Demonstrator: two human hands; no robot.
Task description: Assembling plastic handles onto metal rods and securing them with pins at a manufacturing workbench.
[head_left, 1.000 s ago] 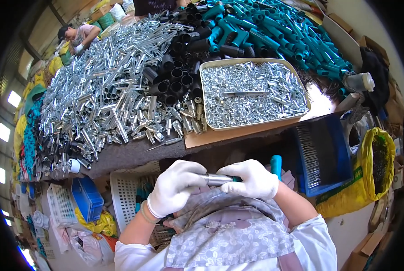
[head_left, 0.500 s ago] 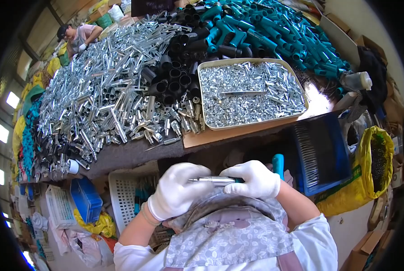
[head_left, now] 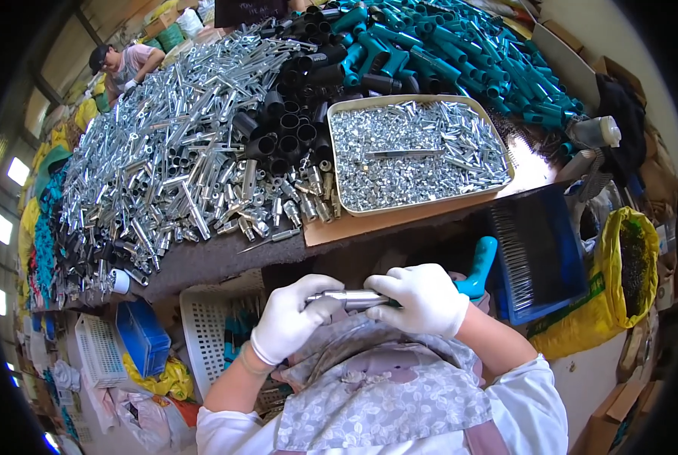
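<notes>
Gloved hands met just above the person's lap, below the near edge of the table point(head_left: 225, 262). Left hand point(head_left: 289, 318) was curled around one end of a silver metal tube point(head_left: 350, 299), and right hand point(head_left: 422, 299) was closed over the other end, where a teal plastic handle point(head_left: 477, 267) stuck out past the knuckles. Tube and handle looked stiff and hard; the polished metal would likely be slick under glove fabric, so a full wrap near each end, as held, seemed the surest grip. It appeared light enough for one hand.

On the table, a shallow beige tray point(head_left: 506, 178) held a dense layer of small silver metal pieces, with one longer bar lying across them. Beside it lay loose heaps of silver tubes point(head_left: 164, 167), black tubes point(head_left: 286, 129) and teal handles point(head_left: 460, 53). Under the table edge stood a white slatted basket point(head_left: 206, 334) with a few teal parts inside, a blue crate point(head_left: 544, 258) on the right, and a yellow sack point(head_left: 619, 273) with dark contents I could not make out.
</notes>
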